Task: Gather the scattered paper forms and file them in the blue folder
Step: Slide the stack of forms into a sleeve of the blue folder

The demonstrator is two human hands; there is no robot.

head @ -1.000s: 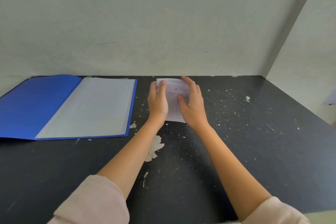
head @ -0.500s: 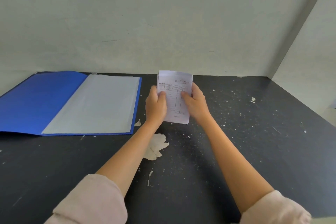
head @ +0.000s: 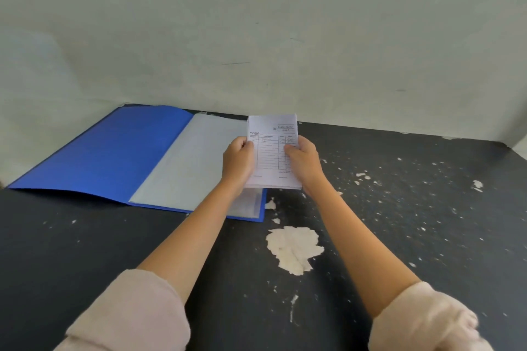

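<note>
Pinching the paper forms by both edges, left hand and right hand likely squared them; blue folder lay open left of the grip.

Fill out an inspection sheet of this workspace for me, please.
Surface: black painted tabletop, paint chipped, with one large pale bare patch.
Job's things: stack of white printed paper forms, held up near the right edge of the open blue plastic folder; the folder lies flat, clear plastic sleeve uppermost.
Clutter: small white paint flakes scattered at right.
Grippers: left hand and right hand each grip one side of the stack.
Cables: nothing seen.
Surroundings: pale plastered wall behind the table.
</note>
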